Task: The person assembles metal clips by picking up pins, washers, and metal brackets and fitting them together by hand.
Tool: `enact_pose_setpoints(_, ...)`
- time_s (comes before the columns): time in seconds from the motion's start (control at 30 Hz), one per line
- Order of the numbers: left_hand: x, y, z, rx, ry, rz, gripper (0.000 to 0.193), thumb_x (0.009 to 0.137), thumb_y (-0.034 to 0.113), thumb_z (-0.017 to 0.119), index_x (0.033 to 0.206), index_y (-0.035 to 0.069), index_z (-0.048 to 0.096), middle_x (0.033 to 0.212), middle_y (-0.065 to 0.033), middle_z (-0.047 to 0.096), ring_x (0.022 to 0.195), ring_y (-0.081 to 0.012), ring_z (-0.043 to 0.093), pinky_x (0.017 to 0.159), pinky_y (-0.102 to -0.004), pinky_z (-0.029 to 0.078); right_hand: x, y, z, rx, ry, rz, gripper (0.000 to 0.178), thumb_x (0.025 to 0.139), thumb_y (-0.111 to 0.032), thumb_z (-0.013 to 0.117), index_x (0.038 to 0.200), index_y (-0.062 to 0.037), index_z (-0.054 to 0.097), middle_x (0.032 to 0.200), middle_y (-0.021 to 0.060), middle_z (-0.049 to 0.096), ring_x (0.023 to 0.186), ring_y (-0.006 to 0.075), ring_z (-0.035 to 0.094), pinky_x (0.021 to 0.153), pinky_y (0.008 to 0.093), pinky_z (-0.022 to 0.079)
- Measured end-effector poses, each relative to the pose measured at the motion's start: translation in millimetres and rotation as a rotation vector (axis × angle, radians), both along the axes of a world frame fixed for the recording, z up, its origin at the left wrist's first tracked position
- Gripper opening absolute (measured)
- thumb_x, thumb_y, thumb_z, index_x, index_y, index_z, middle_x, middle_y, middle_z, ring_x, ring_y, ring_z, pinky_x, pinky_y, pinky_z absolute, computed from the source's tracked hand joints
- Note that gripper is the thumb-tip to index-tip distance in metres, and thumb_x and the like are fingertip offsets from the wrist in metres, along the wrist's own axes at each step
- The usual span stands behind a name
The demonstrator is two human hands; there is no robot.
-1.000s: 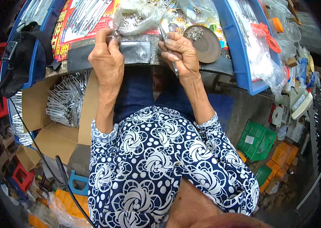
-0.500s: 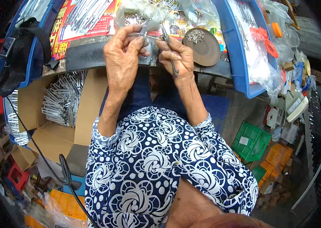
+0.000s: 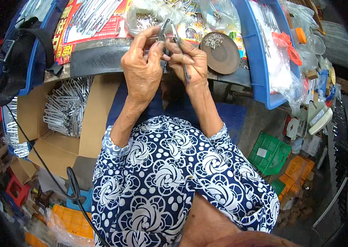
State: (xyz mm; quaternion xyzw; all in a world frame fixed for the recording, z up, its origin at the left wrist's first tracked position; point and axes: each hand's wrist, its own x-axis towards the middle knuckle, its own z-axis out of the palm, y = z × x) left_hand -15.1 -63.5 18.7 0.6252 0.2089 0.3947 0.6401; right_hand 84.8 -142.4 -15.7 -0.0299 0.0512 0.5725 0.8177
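Above the near edge of the bench (image 3: 100, 61), my two hands are close together. My left hand (image 3: 143, 70) pinches a slim metal strip (image 3: 164, 29) between thumb and fingers, its tip pointing away from me. My right hand (image 3: 191, 61) is closed round a thin, long metal tool (image 3: 187, 76), possibly tweezers; one end sticks out below the fingers, the other rises beside the strip. Fingers hide where the two pieces meet. Beside my right hand sits a round brown dish (image 3: 228, 58) with a heap of tiny shiny metal parts (image 3: 213, 40).
Flat metal strips (image 3: 95, 16) lie on red printed sheets at the far left. Clear plastic bags (image 3: 137, 14) with small parts stand behind my hands. Blue trays (image 3: 273, 99) flank the bench. Below left, a cardboard box (image 3: 52, 154) holds many metal pieces; a green crate (image 3: 270, 152) sits right.
My left hand has moved right and slightly nearer, bringing the strip close to the tool. My right hand has shifted slightly left, its tool now beside the strip's tip.
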Motion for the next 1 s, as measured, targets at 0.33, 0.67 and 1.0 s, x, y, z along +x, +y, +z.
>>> enact_pose_setpoints(0.33, -0.7, -0.7, -2.6, 0.051, 0.022, 0.017, 0.020, 0.078, -0.001, 0.053, 0.098, -0.004, 0.054, 0.083, -0.0092, 0.060, 0.066, -0.0115, 0.059, 0.054, -0.0224, 0.050, -1.2, -2.1, -3.8, 0.024, -0.064, 0.013, 0.018, 0.083, 0.000, 0.042, 0.098, 0.0109, 0.042, 0.081, 0.0154, 0.047, 0.057, 0.0111, 0.043, 0.062, 0.0157, 0.043)
enact_pose_setpoints(0.67, -3.0, 0.8, -1.2, 0.240, 0.082, 0.074, 0.019, 0.076, -0.003, 0.053, 0.095, -0.005, 0.056, 0.082, -0.0103, 0.061, 0.062, -0.0111, 0.058, 0.053, -0.0218, 0.050, -6.8, -0.5, 7.7, -0.148, -0.250, -0.077, 0.003, 0.081, 0.003, 0.046, 0.084, 0.0033, 0.045, 0.076, 0.0166, 0.051, 0.041, 0.0066, 0.037, 0.047, 0.0179, 0.042)
enact_pose_setpoints(1.0, -5.7, -2.8, 9.0, -0.127, 0.039, 0.001, 0.019, 0.077, -0.005, 0.053, 0.096, -0.007, 0.054, 0.077, -0.0091, 0.060, 0.061, -0.0072, 0.055, 0.051, -0.0203, 0.050, -11.0, 0.2, 9.5, -0.307, -0.477, -0.166, 0.004, 0.077, 0.003, 0.050, 0.080, 0.0025, 0.047, 0.075, 0.0159, 0.054, 0.040, 0.0044, 0.034, 0.039, 0.0142, 0.032)
